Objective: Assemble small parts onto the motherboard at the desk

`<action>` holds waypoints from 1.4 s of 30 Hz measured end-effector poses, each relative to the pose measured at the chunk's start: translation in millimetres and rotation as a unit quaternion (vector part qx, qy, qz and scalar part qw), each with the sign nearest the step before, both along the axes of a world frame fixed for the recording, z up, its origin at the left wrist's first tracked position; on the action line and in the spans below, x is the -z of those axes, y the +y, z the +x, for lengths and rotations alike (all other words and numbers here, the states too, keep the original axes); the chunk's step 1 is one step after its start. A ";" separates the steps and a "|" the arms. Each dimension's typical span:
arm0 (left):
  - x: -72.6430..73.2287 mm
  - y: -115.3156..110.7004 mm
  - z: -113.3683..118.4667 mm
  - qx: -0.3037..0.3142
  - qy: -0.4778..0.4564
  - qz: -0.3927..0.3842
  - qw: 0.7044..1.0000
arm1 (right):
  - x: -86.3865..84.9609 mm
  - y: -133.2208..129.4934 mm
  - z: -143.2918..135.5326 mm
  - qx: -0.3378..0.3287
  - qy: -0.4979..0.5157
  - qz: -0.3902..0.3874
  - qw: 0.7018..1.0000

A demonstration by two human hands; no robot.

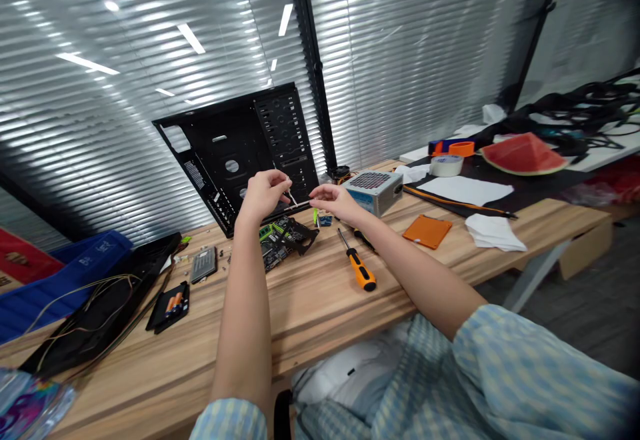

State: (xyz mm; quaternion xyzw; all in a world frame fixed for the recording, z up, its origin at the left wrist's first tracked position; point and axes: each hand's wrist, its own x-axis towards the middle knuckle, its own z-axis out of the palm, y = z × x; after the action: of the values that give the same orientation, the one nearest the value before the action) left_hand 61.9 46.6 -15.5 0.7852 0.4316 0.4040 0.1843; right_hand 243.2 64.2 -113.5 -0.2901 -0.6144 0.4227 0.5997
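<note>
My left hand (264, 195) is closed in a pinch above the motherboard (274, 243), in front of the black computer case (227, 153), which stands tilted on the table. A thin pale strand (294, 201), perhaps a cord, hangs from its fingertips and runs toward my right hand (334, 201). The right thumb and fingers come together at the strand's other end. Exactly what the strand is, I cannot make out. Just below the right hand lies an orange and black screwdriver (361, 270). Behind that hand is a metal power supply (375, 190).
On the left are a hard drive (204, 265), a black tray (160, 317) with orange batteries, a dark panel with loose wires (100, 320) and a blue bin (75, 270). To the right are an orange square (427, 231), white papers (495, 232), tape (447, 165) and a watermelon-slice shape (524, 155).
</note>
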 end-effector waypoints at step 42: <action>0.8 -0.2 -0.2 0.004 -0.006 0.005 1.000 | 1.0 -1.9 -0.8 0.011 -0.020 0.004 1.000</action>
State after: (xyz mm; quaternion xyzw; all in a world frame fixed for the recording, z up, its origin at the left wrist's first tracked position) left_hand 61.6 46.3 -16.3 0.7855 0.4249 0.4103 0.1848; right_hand 242.4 62.3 -114.4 -0.3027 -0.6247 0.4073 0.5935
